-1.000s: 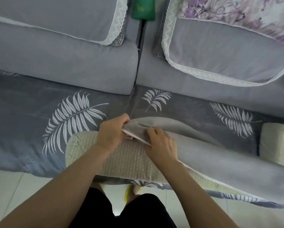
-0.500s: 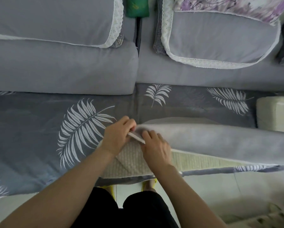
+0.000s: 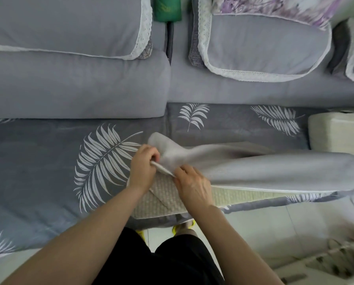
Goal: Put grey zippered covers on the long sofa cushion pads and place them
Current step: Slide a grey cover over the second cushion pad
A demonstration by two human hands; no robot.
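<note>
Leaf-printed sofa seat carries the cushion pad; at the pad's bare end, the left hand and right hand pinch the edge of the grey cover, probably to stretch its opening over.

A plain black garment is worn over the legs — its two leg parts are seen from above. Bright yellow footwear is glimpsed just beyond it, only the tips shown. The forearms are left bare down to the left hand and right hand.
</note>
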